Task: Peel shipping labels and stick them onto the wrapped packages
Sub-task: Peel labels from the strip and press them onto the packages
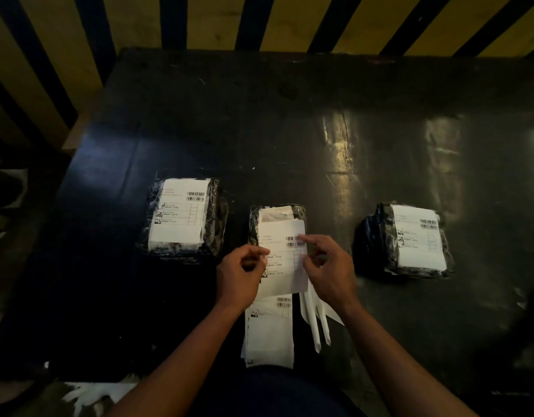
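Note:
Three packages wrapped in black plastic lie in a row on the dark table (289,130). The left package (183,218) and the right package (407,240) each carry a white label. Over the middle package (277,216) a white shipping label (285,260) with barcodes is held. My left hand (240,275) pinches the label's left edge. At the label's right edge is my right hand (327,267), pinching it with thumb and fingers, the index finger reaching to the barcode. A stack of more labels (270,332) lies near the front edge, below the hands.
Several peeled white backing strips (315,317) lie to the right of the label stack. A yellow and dark striped barrier (199,22) stands behind the table. White scraps (88,395) lie on the floor at the lower left.

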